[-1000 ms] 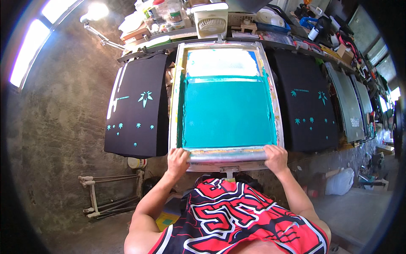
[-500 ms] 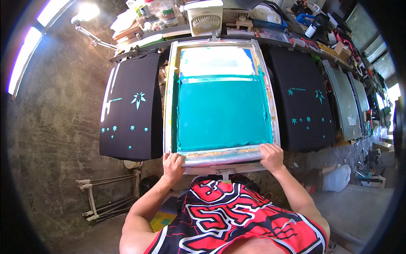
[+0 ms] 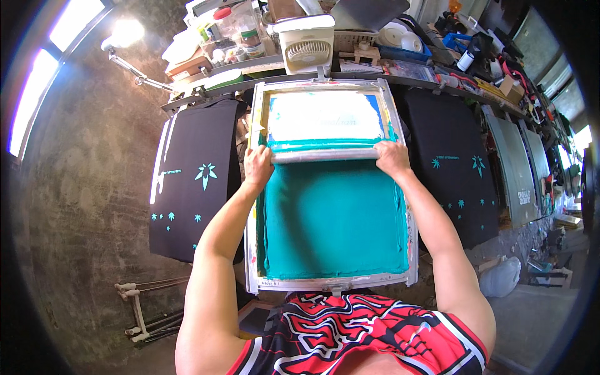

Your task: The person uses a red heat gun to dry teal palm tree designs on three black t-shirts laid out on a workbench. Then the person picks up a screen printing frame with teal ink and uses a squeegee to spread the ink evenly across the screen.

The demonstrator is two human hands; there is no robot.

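Observation:
A screen printing frame (image 3: 252, 275) lies in front of me, its mesh covered with teal ink (image 3: 350, 219) over the middle and near part. Across the mesh, toward the far end, lies a wide squeegee (image 3: 325, 155). My left hand (image 3: 257, 167) is closed around its left end and my right hand (image 3: 392, 159) around its right end. Beyond the squeegee runs a strip of thicker teal ink, then a white area of the screen (image 3: 319, 115). What lies under the frame is hidden.
Black fabric with teal leaf prints lies on a board to the left (image 3: 187, 181) and another to the right (image 3: 447, 131). A white fan (image 3: 307, 47) stands behind the frame among jars and containers. A lit lamp (image 3: 128, 34) hangs at the far left; grey boards (image 3: 512, 169) stand at the right.
Both hands have moved with the squeegee from the frame's near edge to its far part. The arms are now stretched forward, and the near part of the teal area is uncovered.

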